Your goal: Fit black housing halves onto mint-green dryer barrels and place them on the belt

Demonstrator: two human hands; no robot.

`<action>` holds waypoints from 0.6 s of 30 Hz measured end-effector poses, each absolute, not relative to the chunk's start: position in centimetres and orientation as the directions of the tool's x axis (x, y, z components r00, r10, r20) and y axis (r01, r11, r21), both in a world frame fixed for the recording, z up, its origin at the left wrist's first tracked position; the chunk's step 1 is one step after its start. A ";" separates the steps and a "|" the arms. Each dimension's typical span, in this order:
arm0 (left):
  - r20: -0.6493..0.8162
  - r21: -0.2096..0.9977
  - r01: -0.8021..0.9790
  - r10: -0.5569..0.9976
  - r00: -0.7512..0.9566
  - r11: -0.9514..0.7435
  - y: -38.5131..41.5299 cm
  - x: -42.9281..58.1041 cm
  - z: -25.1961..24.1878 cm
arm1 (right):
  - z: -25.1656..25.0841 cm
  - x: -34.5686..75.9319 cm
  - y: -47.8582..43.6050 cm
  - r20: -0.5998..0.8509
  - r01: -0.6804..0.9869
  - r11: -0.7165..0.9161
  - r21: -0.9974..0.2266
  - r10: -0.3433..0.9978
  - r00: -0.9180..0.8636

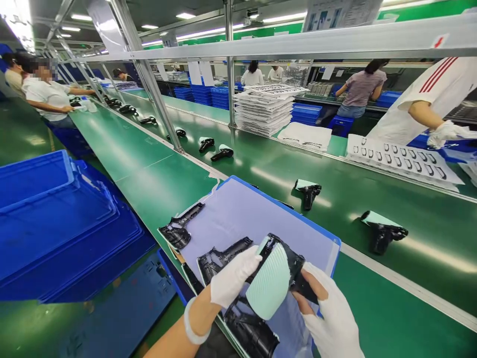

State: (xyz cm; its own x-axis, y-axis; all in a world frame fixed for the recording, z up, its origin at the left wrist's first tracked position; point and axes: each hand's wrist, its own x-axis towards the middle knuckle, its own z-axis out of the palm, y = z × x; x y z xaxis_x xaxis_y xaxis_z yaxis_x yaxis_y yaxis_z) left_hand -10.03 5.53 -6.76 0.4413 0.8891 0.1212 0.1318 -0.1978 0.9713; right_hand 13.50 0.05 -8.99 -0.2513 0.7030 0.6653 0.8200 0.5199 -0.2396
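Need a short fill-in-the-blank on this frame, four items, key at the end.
1. The left hand and right hand both wear ____ gloves.
2. Between them is a hair-dryer-shaped shell whose striped outer face is light ____.
3. A white wristband circles the ____ wrist.
4. The stacked trays at picture left are coloured ____.

Missing words: white; green; left; blue.

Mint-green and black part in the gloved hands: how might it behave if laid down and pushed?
The mint-green and black part looks stiff, showing no sag between the left hand and right hand. Its mint-green face appears curved, so it might rock if laid on that side. Fine ridges there may give some grip.
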 end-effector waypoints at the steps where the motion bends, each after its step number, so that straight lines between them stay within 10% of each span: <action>1: 0.043 0.998 0.019 0.881 0.471 -0.059 5.4 -9.1 -6.3 | -9.2 13.7 0.1 0.661 0.818 0.524 -0.239 0.705 -0.258; 4: -0.103 0.954 -0.183 0.833 0.544 0.237 4.9 -7.1 -5.6 | -10.0 14.3 0.1 0.647 0.826 0.505 -0.250 0.722 -0.245; 8: -0.092 0.957 -0.174 0.810 0.580 0.234 4.6 -6.6 -5.6 | -10.5 14.9 0.4 0.605 0.799 0.480 -0.362 0.773 -0.191; 13: 0.097 0.993 -0.009 0.774 0.626 -0.116 4.5 -7.3 -4.9 | -8.5 13.9 -0.3 0.075 0.364 0.124 -0.923 0.987 -0.146; 18: 0.294 0.857 0.191 0.759 0.581 -0.479 4.9 -6.5 -3.5 | -8.0 12.1 -1.9 -0.280 0.092 -0.265 -0.960 0.905 -0.320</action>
State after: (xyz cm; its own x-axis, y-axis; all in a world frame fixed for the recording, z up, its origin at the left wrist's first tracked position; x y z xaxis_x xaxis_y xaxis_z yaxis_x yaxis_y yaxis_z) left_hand -6.51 4.89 -3.48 0.5813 0.7586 0.2944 0.1910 -0.4789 0.8568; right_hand 12.15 -1.90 -8.00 -0.3201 0.9050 -0.2803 0.0918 -0.2649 -0.9599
